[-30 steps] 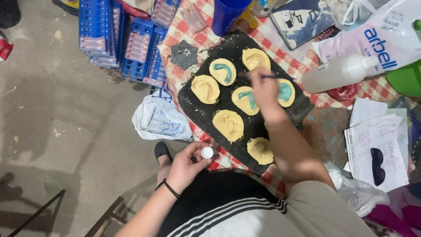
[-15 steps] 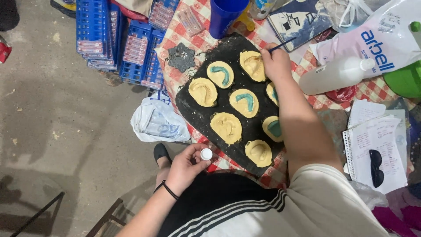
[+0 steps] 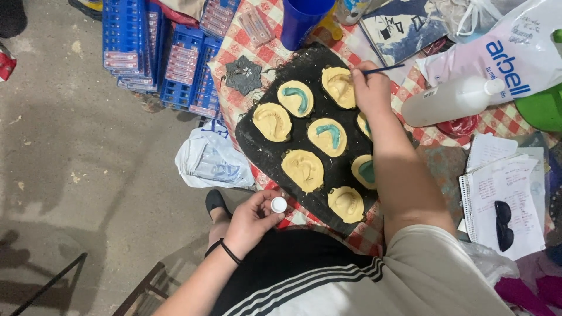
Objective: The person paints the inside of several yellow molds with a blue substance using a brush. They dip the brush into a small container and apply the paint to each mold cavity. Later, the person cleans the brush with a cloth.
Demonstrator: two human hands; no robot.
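The right hand (image 3: 372,88) has moved from the middle of the black tray (image 3: 275,158) up to its far edge, where it now grips a thin brush (image 3: 380,70) over the far yellow mould (image 3: 338,86). Painting seems to have passed to that piece. The left hand (image 3: 253,219) stays at the desk's near edge, fingers closed round a small white-capped bottle (image 3: 278,205). The tray holds eight yellow moulds, several filled with teal. A blue cup (image 3: 301,20) stands beyond it, contents unseen; a white plastic bottle (image 3: 448,100) lies to the right.
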